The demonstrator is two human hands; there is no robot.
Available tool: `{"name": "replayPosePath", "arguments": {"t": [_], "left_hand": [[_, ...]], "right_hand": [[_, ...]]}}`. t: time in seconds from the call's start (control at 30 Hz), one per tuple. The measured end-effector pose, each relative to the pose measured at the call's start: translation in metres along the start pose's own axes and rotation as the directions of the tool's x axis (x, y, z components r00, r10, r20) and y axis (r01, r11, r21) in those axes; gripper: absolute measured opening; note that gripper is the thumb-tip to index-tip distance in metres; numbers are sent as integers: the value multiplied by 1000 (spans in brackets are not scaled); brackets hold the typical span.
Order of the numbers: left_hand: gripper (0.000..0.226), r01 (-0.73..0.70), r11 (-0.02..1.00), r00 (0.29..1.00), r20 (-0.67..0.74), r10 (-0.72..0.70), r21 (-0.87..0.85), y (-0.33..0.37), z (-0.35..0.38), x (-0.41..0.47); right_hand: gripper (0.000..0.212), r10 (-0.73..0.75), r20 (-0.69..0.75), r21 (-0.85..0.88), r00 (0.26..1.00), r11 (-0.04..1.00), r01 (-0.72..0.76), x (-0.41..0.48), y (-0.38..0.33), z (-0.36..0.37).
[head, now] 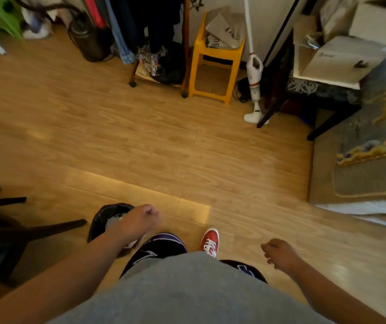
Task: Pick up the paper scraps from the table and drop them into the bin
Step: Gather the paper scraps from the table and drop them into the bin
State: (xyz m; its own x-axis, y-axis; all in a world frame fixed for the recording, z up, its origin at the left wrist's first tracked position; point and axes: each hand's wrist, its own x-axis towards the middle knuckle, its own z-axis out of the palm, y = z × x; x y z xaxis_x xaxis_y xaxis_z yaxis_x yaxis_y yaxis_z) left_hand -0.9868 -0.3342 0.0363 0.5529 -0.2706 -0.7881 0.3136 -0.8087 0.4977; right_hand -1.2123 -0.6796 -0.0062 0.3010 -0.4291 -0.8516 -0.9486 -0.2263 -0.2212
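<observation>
Black bin (100, 222) on the wood floor (140, 141), lower left of frame, with pale paper scraps (113, 221) inside. Left hand (140, 218) is above its rim, fingers curled inward; cannot tell if they pinch anything. Right hand (279, 252) is at lower right, fingers loosely curled, nothing visible in them.

Black bin (100, 219), yellow stool (198, 66), red shoe (211, 238)

Open floor (140, 136) ahead, chair legs (54, 228) beside bin (100, 220)

"BU" legible on white bag (222, 31) atop yellow stool (210, 58), far fwd of right hand (281, 253); white box (341, 60) print unreadable.
</observation>
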Motion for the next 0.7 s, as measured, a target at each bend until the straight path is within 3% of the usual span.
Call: {"name": "replayPosePath", "arguments": {"t": [0.37, 0.53, 0.7], "left_hand": [[20, 350, 925, 927, -87, -365, -149, -85, -85, 45], [21, 389, 869, 896, -94, -434, -307, -92, -132, 67], [21, 333, 850, 904, -119, -411, -408, -72, -184, 89]], "right_hand": [[27, -284, 221, -279, 933, 898, 339, 68, -298, 0], [24, -318, 280, -306, 906, 865, 398, 81, -412, 16], [22, -331, 271, -357, 904, 838, 413, 91, -494, 9]]}}
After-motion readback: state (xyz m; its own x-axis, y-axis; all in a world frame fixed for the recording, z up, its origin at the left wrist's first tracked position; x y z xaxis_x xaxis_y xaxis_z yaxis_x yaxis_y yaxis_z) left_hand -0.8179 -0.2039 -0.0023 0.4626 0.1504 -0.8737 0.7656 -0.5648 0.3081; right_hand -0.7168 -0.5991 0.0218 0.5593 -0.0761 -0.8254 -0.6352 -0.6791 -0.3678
